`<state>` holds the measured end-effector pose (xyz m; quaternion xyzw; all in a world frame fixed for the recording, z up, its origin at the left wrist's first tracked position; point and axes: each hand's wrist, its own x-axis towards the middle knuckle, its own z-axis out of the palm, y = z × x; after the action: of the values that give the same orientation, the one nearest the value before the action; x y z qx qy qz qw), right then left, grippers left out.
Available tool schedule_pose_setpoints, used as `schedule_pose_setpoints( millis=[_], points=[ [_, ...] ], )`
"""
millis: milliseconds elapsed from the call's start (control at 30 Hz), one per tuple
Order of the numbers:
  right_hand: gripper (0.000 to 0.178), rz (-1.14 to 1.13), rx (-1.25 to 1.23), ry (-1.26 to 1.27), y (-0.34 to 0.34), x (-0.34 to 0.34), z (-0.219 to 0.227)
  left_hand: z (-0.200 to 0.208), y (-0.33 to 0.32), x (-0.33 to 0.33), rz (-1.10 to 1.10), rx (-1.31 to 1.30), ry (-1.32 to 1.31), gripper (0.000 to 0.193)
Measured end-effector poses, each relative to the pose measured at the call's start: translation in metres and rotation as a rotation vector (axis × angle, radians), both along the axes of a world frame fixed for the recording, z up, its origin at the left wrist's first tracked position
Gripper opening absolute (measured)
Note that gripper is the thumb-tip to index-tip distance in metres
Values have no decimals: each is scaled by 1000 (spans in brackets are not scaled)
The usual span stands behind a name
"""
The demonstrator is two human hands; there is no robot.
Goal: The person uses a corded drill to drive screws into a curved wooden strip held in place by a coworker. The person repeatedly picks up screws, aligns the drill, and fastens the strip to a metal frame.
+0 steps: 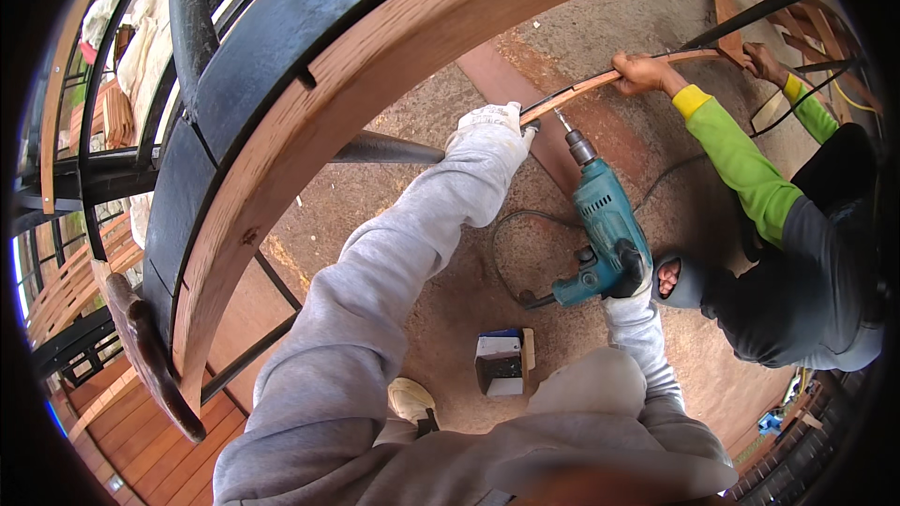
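My left hand [491, 118], in a white work glove, is closed around the near end of a narrow wooden strip [589, 86] that has a dark edge. My right hand [630, 272], in a dark glove, grips a teal corded power drill [607, 204]. The drill's bit [562, 120] points up toward the strip, just right of my left hand; whether it touches the wood I cannot tell. A co-worker in green sleeves has one hand [641, 73] on the same strip, with the other hand [765, 64] farther along it.
A large curved wooden rail [366, 66] on a black metal frame [272, 37] arches across the left and top. The drill's cable [497, 253] loops over the concrete floor. An opened small box [501, 363] stands near my shoe [412, 403]. The co-worker crouches at right, close to the drill.
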<state>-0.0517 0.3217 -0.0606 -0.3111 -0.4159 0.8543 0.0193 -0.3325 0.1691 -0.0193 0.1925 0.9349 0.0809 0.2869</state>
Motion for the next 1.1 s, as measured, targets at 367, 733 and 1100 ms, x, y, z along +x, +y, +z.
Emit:
schedule_pose_setpoints(
  millis=[367, 733, 1100],
  points=[
    [53, -34, 175, 35, -7, -10, 12, -1, 3, 1, 2, -19, 37, 48],
    [68, -10, 46, 93, -5, -11, 2, -10, 3, 2, -4, -16, 67, 45],
    [74, 1, 178, 85, 1, 1, -15, -5, 1, 6, -22, 64, 129, 40]
  ],
)
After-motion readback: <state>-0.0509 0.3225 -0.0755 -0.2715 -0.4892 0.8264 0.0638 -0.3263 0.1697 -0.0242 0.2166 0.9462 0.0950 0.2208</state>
